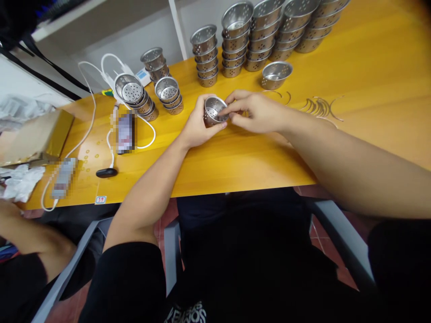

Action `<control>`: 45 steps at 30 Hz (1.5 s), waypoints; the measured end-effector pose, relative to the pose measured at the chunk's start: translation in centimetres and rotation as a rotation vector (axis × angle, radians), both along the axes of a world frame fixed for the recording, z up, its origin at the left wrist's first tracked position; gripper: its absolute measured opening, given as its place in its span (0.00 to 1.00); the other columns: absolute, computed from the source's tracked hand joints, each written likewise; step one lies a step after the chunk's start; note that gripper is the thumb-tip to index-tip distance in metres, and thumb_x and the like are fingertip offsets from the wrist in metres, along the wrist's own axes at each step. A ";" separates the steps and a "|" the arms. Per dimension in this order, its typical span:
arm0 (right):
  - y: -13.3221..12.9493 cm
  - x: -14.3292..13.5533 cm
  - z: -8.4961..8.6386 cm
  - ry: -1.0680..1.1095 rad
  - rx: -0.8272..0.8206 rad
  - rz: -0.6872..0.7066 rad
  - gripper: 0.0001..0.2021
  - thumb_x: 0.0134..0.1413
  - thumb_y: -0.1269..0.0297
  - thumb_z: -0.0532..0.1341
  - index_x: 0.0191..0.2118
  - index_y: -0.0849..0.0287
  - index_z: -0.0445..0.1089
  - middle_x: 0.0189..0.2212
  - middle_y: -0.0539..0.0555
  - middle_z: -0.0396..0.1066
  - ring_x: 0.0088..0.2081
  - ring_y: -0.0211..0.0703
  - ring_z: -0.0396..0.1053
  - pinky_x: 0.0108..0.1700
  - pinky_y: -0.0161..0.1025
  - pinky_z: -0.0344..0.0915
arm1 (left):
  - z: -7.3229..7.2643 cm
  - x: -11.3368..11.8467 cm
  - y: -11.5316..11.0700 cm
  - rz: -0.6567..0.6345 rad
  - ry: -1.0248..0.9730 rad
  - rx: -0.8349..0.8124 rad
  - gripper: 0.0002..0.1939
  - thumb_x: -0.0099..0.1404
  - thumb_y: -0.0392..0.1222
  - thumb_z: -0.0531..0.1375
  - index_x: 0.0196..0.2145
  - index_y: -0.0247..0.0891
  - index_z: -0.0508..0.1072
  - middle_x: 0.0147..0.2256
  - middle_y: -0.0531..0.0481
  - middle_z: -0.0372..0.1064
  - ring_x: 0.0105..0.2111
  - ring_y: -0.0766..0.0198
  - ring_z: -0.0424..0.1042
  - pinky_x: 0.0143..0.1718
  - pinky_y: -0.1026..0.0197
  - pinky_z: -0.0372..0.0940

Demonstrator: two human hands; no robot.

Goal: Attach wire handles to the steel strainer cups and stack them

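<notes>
A small perforated metal cup (212, 107) is tilted in my left hand (198, 126), whose fingers and thumb wrap round its side. The fingers of my right hand (251, 111) reach over the cup's right rim, with the index finger pointing into it; whether they pinch anything is too small to tell. A single metal cup (276, 76) stands behind my right hand. Thin curved metal strips (316, 106) lie on the yellow table beyond my right forearm.
Tall stacks of perforated cups (234, 49) line the table's back. Shorter stacks (169, 96) stand left of my hands, near a phone (125, 133), white cables and a black device (106, 172). Cardboard box (40, 134) lies far left; another person's arm (37, 237) is at lower left.
</notes>
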State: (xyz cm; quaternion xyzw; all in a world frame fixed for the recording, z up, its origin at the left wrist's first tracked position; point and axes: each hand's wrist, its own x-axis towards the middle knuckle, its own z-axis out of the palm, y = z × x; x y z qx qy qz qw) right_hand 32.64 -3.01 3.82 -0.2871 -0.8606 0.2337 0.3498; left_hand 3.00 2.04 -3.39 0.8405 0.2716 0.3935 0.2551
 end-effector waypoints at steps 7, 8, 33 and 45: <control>-0.1 -0.8 -0.6 0.013 -0.023 0.006 0.25 0.71 0.53 0.77 0.70 0.41 0.91 0.61 0.59 0.85 0.52 0.63 0.84 0.61 0.59 0.86 | 0.2 0.3 0.6 0.007 -0.054 0.027 0.59 0.75 0.92 0.72 0.81 0.48 0.61 0.70 0.39 0.75 0.74 0.41 0.81 0.84 0.34 0.72; -0.1 -0.8 -0.6 0.010 -0.027 0.003 0.26 0.71 0.52 0.78 0.71 0.41 0.90 0.61 0.59 0.85 0.51 0.62 0.84 0.61 0.59 0.86 | 0.5 0.5 0.4 0.018 -0.048 0.019 0.60 0.74 0.93 0.72 0.81 0.47 0.61 0.70 0.38 0.75 0.74 0.40 0.82 0.84 0.34 0.73; -1.2 0.5 1.1 0.100 -0.200 -0.131 0.43 0.75 0.14 0.69 0.80 0.33 0.83 0.71 0.57 0.86 0.50 0.66 0.83 0.66 0.76 0.86 | 9.2 -5.3 -0.1 0.728 -0.194 -0.111 0.50 0.73 0.69 0.85 0.81 0.56 0.70 0.87 0.49 0.70 1.01 0.52 0.33 1.04 0.44 0.35; -1.4 0.3 0.9 0.092 -0.229 -0.096 0.47 0.74 0.08 0.67 0.80 0.34 0.82 0.65 0.58 0.88 0.48 0.62 0.79 0.62 0.70 0.85 | 9.7 -4.7 -0.7 0.753 -0.106 -0.239 0.54 0.78 0.86 0.72 0.82 0.48 0.67 0.87 0.49 0.71 0.99 0.70 0.16 1.01 0.52 0.20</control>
